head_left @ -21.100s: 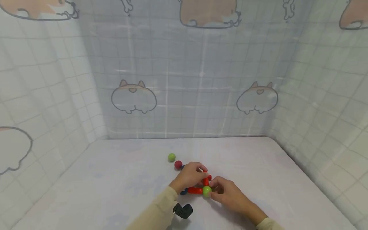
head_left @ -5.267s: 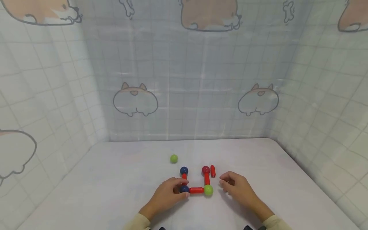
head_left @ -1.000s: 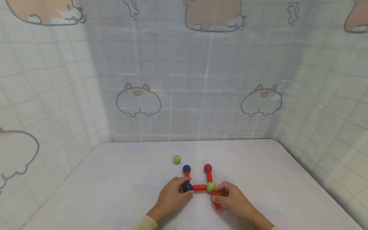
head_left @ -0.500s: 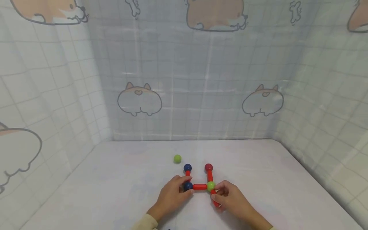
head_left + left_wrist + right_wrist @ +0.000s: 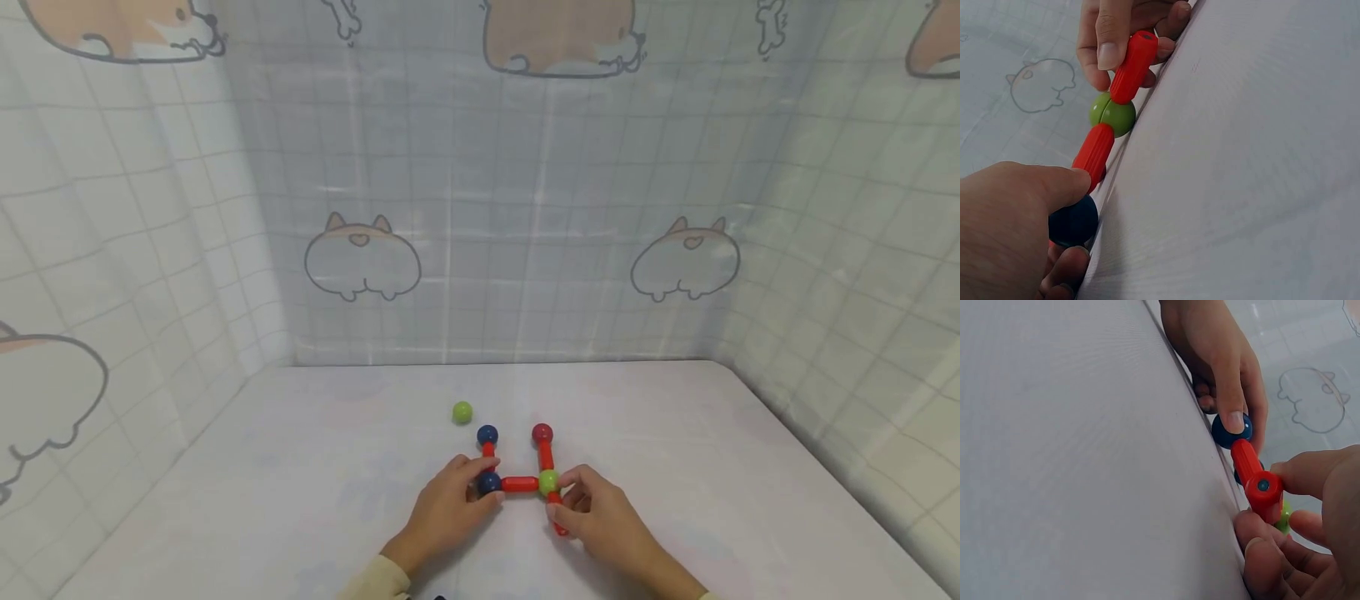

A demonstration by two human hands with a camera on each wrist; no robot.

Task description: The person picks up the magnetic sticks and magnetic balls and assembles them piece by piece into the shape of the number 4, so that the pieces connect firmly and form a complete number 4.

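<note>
In the head view my left hand holds a dark blue ball between thumb and fingers. A red magnetic rod joins this ball to a green ball. My right hand pinches another red magnetic rod, whose far end meets the green ball; its near end points toward me. From the green ball a further rod runs away to a red ball. A second blue ball sits beyond the held one, with a rod between them partly hidden by my left fingers.
A loose green ball lies farther back, left of the blue balls. The pale table is bounded at the back and sides by a checked curtain printed with cartoon dogs.
The spare rod that lay beside the red ball is now in my right hand, against the green ball's near side. My left hand keeps hold of the blue ball. Over the last second little moves.
</note>
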